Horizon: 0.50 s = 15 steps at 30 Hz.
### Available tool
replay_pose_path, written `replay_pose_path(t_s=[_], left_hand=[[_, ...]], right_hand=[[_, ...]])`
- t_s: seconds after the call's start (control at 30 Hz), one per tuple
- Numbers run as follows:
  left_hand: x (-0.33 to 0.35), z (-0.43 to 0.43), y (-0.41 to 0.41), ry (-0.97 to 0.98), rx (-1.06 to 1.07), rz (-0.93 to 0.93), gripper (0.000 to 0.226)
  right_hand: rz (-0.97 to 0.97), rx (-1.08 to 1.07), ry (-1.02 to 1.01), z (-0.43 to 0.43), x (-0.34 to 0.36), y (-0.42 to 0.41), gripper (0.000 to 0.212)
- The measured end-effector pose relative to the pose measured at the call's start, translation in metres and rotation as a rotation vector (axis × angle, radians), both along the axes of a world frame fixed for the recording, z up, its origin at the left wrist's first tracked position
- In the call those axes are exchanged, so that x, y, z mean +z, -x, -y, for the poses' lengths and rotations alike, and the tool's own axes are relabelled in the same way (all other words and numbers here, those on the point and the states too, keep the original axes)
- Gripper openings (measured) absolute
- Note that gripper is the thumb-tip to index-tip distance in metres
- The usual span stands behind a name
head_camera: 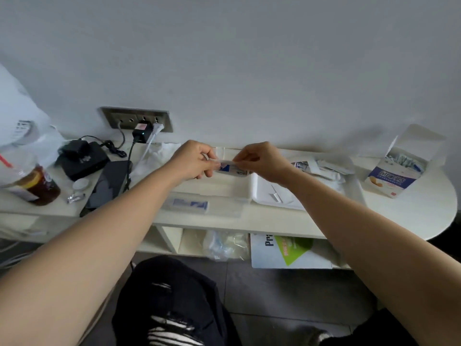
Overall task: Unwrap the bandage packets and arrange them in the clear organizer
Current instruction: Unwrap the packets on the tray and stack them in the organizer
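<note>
Both hands are raised over the white desk, holding one white-and-blue bandage packet (230,168) stretched between them. My left hand (193,161) pinches its left end and my right hand (262,161) pinches its right end. Under the hands lies the clear organizer (224,191), its walls hard to make out. Another blue-printed packet (190,204) lies flat at its near edge. At the far right stands the open bandage box (396,173) with several packets upright in it.
A white tray (264,196) to the right holds a paper strip, with a heap of torn wrappers (321,168) behind it. At the left are a drink cup (32,183), a black device (82,158), a phone (109,183) and plugged-in cables. The rounded desk edge (444,216) is at the right.
</note>
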<state>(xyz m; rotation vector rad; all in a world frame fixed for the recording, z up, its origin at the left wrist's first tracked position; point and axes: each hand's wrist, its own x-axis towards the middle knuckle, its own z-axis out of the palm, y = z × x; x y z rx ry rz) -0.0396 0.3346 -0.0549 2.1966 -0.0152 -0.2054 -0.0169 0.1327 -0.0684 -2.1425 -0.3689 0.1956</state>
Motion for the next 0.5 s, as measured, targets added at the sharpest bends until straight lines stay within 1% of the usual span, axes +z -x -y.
replay_pose_path(t_s=[0.1, 0.17, 0.23, 0.3, 0.33, 0.4, 0.43, 0.5], left_hand=[[-0.004, -0.023, 0.004, -0.027, 0.098, 0.016, 0.017], [-0.008, -0.038, 0.009, -0.049, 0.212, 0.074, 0.023], [-0.014, -0.050, 0.012, -0.123, 0.348, 0.165, 0.022], [-0.019, -0.060, 0.015, -0.229, 0.458, 0.186, 0.021], [-0.022, -0.064, 0.015, -0.281, 0.464, 0.155, 0.021], [-0.028, -0.066, 0.017, -0.375, 0.395, 0.058, 0.016], [-0.032, -0.066, 0.018, -0.392, 0.367, 0.026, 0.017], [-0.037, -0.065, 0.019, -0.360, 0.363, -0.002, 0.008]], right_hand=[[-0.008, 0.016, 0.022, -0.027, -0.002, -0.005, 0.007], [-0.048, -0.003, 0.013, -0.040, -0.005, -0.010, 0.011], [-0.107, -0.025, 0.024, -0.051, -0.011, -0.013, 0.008], [-0.187, -0.008, 0.052, -0.064, -0.018, -0.012, 0.010], [-0.221, 0.016, 0.074, -0.070, -0.022, -0.010, 0.011], [-0.259, 0.066, 0.137, -0.084, -0.032, -0.006, 0.013], [-0.264, 0.088, 0.166, -0.091, -0.037, -0.004, 0.015], [-0.254, 0.112, 0.227, -0.100, -0.046, -0.002, 0.016]])
